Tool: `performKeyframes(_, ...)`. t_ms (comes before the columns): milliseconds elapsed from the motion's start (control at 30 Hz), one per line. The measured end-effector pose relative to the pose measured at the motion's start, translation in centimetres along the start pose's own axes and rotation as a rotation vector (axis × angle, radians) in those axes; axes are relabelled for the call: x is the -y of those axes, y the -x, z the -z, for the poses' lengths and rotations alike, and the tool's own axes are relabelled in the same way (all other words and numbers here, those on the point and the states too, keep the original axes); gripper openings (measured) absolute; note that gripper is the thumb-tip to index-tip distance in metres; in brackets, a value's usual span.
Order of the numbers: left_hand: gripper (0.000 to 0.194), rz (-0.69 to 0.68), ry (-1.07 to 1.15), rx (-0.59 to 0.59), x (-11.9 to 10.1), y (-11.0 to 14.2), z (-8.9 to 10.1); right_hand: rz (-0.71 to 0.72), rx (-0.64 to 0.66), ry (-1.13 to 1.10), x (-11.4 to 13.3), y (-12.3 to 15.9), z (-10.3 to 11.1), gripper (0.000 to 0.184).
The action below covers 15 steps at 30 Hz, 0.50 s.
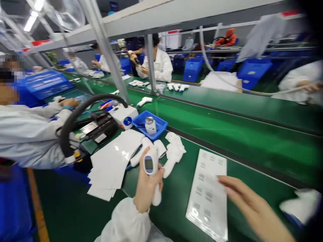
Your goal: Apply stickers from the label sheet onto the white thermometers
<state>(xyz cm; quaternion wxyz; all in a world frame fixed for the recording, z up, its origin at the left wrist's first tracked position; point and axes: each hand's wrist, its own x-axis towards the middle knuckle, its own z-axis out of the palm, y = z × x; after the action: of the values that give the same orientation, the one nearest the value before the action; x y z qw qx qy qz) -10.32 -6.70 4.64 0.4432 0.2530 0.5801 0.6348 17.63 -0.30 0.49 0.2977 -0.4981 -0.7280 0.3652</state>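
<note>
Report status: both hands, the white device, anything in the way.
Left hand gripping white device, screen in view. Right hand open at label sheet's edge, contact unclear. White pieces lie beyond device; no obstruction seen.

One head-worn camera looks forward and down, close above the hands and workbench.

Holds a white plastic gun-shaped thermometer in the left hand, with the small grey screen in plain sight. Has the blurred right hand at the right edge of a long glossy white label sheet, printed in black; cannot tell whether touching. Has, ahead on the dark green bench, a crumpled-looking white bundle and, beyond, a shallow blue plastic tray containing a metal-capped white bottle.
</note>
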Motion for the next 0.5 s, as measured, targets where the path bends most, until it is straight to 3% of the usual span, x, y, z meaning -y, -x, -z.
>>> performKeyframes(67, 0.082, 0.038, 0.012, 0.167, 2.1, 0.4, -3.4, -0.136, 0.249, -0.263, 2.4, -0.5, -1.9, 0.034)
performKeyframes(133, 0.08, 0.049, 0.008, 0.284, 3.7, 0.9, -5.6, -0.18, 0.298, -0.508, 4.1, -1.1, -3.6, 0.036)
performKeyframes(233, 0.074, 0.034, -0.046, 0.362, 5.3, 1.5, -7.4, -0.26, 0.158, -0.685, 4.6, -1.6, -4.8, 0.034)
performKeyframes(333, 0.069, 0.038, -0.105, 0.384, 6.2, 1.9, -8.1, -0.323, 0.027, -0.682, 3.5, -1.2, -4.7, 0.029)
performKeyframes(500, 0.074, 0.239, -0.099, 0.526, 7.2, 1.3, -8.5, -0.286, -0.129, -0.587, 2.0, 0.0, -3.7, 0.024)
